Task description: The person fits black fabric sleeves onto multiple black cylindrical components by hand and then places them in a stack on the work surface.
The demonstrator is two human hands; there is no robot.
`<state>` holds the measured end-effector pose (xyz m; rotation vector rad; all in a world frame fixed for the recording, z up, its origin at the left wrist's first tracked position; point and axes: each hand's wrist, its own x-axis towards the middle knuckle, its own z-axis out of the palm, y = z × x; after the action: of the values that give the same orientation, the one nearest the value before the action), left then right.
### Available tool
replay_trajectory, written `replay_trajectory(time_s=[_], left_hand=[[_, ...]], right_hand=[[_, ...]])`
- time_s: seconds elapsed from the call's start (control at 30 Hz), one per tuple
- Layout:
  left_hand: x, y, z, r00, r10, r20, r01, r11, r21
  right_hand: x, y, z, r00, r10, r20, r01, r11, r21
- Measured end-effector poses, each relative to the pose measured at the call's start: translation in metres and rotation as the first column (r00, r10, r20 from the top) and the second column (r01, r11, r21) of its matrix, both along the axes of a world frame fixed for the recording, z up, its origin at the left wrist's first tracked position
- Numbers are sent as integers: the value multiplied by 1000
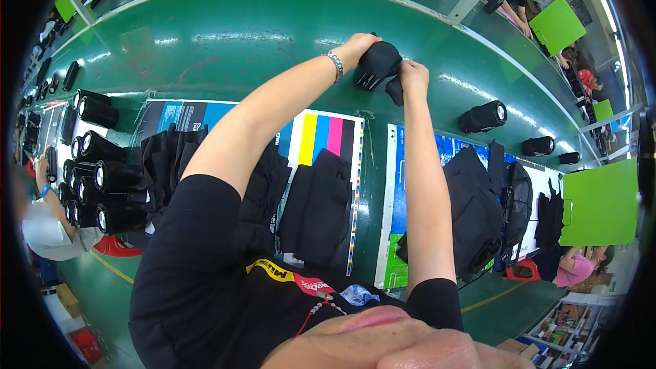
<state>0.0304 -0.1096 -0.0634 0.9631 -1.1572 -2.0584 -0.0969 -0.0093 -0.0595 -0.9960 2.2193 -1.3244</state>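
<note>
Over the far part of the green table, both my arms reach forward to a black cylindrical speaker (378,61). My left hand (360,48), with a bracelet at the wrist, is closed on the upper left of it. On the other side my right hand (414,80) pinches a piece of black cloth (395,92) that hangs beside the speaker. Whether this cloth also covers the speaker's rounded top, I cannot tell. Nearer to me, folded black cloth bags (318,198) lie on a printed sheet, and more black cloth (471,198) is heaped at the right.
Several black cylindrical speakers (116,176) with light round ends stand grouped at the left. Another speaker (484,117) lies on the table to the right. A green panel (600,203) is at the far right. Other people sit at both sides and across the line.
</note>
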Motion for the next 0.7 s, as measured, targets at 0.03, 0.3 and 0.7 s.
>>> replay_trajectory(time_s=[0.03,0.3,0.7], left_hand=[[-2,3,-8,999,32,44,-28,995,-95],[-9,-42,-81,857,225,463,258,590,-765],[-10,7,-49,727,606,322,-20,488,-872]], right_hand=[[-2,6,0,1000,-7,1,7,1000,13],[15,16,-10,994,-45,-101,52,997,62],[3,25,-43,930,84,-359,-85,996,14]])
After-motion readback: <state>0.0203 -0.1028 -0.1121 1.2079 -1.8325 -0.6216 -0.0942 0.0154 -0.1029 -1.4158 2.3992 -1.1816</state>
